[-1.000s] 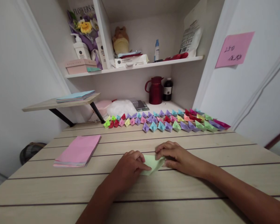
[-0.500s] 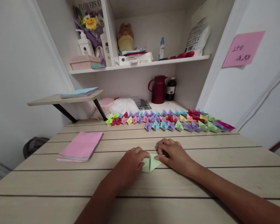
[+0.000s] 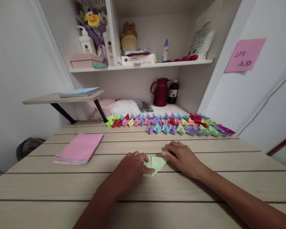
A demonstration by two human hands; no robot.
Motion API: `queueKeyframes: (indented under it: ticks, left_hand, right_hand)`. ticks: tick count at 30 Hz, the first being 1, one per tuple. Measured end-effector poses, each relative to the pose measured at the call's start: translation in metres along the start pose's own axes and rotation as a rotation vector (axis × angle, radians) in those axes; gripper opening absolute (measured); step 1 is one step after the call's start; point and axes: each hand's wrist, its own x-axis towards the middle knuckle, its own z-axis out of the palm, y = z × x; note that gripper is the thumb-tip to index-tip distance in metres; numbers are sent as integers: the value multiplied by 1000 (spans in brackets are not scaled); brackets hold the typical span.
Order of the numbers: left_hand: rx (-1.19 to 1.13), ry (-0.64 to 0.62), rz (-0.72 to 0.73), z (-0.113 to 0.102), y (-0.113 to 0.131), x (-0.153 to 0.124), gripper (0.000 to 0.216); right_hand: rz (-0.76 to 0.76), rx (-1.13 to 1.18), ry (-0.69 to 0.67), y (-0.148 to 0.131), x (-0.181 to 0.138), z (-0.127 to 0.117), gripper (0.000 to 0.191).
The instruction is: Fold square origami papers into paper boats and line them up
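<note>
A light green sheet of folded paper lies on the table in front of me, with a crease near its middle and a pointed right end. My left hand is closed on its left end, the thumb lying over the near side and the fingers at the far edge. At the right tip is my right hand, its fingers curled and pinched at the paper; the hand covers part of that tip. Beyond both hands stand rows of small folded paper boats in several colours.
To the left lies a stack of pink paper. A small raised shelf holds blue paper. Behind the boats are a white plastic bag, a dark red jug and a dark bottle. A pink note hangs at right.
My left thumb has come over the paper's near side. My right thumb has drawn back to the right, off the paper's face toward its tip. The view has shifted slightly.
</note>
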Motion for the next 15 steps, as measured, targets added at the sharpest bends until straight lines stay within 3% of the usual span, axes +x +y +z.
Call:
queueKeyframes:
  ticks: [6, 15]
  left_hand:
    - [10, 27, 4, 8, -2, 0, 47]
    - [-28, 88, -14, 11, 5, 4, 23]
  right_hand:
    - [1, 37, -25, -18, -3, 4, 26]
    - [188, 753, -128, -18, -5, 9, 29]
